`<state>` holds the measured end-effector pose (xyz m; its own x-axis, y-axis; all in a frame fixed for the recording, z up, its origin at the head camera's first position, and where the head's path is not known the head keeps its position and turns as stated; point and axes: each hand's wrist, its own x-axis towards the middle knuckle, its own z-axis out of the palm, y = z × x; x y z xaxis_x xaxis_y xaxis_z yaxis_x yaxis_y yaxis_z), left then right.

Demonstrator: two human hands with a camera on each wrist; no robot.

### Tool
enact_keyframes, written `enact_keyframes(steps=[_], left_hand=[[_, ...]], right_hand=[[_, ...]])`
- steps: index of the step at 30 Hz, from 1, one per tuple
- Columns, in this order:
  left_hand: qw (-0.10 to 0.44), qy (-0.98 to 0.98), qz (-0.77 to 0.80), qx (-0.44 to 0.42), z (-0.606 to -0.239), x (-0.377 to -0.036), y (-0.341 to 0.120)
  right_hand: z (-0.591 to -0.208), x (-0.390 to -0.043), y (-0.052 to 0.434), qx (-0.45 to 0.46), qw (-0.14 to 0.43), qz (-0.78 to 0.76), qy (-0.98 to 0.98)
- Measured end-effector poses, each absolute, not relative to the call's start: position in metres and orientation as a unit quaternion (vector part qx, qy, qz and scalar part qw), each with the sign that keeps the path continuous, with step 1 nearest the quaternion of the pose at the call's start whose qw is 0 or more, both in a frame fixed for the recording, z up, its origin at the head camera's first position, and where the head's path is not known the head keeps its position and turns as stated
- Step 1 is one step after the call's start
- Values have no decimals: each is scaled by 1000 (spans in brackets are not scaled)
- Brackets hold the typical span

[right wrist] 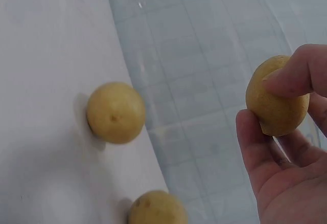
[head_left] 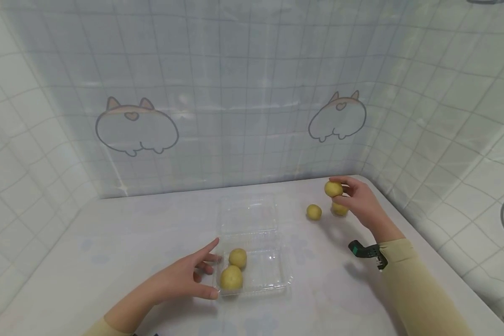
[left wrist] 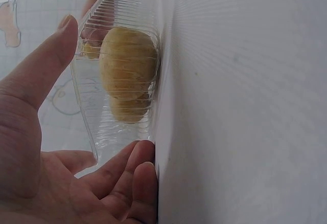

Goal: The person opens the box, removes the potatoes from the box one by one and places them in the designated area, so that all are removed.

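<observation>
A clear plastic clamshell tray lies open in the middle of the white table, with two yellow potatoes at its left end. My left hand rests against the tray's left edge with fingers spread; its thumb and fingers touch the wall of the tray. At the far right, my right hand pinches a third potato, lifted above the table. Two more potatoes lie on the table just below and left of that hand.
The tray's lid lies flat behind it. Tiled walls with cartoon drawings close the back and both sides; the right wall runs close to the loose potatoes. A green and black strap clip sits on my right wrist.
</observation>
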<state>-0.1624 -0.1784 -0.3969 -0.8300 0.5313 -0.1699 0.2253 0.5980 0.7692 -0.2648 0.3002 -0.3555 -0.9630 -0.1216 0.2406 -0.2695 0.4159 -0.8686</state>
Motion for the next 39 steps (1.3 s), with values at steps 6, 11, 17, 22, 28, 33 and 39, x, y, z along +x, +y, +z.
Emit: enact_keyframes(steps=[6,11,17,22,28,33,39], left_hand=[[195,874,390,215,-397,-162,-179],[196,871,394,217,-398,-162,-179],[193,870,396,222,-399,-162,-178],[187,872,392,228,-400,-162,-178],[187,874,389,223,-399,-162,-177],[186,875,386,225,-398,-161,-177],[186,876,386,224,-398,-162,-177]], right_hand=[[-358,-265,313,83,68,533,-839],[-365,-268,326,75,77,545,-832],[-377,-273,344,60,74,583,-807],[-385,-274,359,29,68,570,-818],[-396,-273,374,28,82,558,-826],[-403,-272,384,13,86,541,-836],[-409,-269,392,1,74,502,-862]])
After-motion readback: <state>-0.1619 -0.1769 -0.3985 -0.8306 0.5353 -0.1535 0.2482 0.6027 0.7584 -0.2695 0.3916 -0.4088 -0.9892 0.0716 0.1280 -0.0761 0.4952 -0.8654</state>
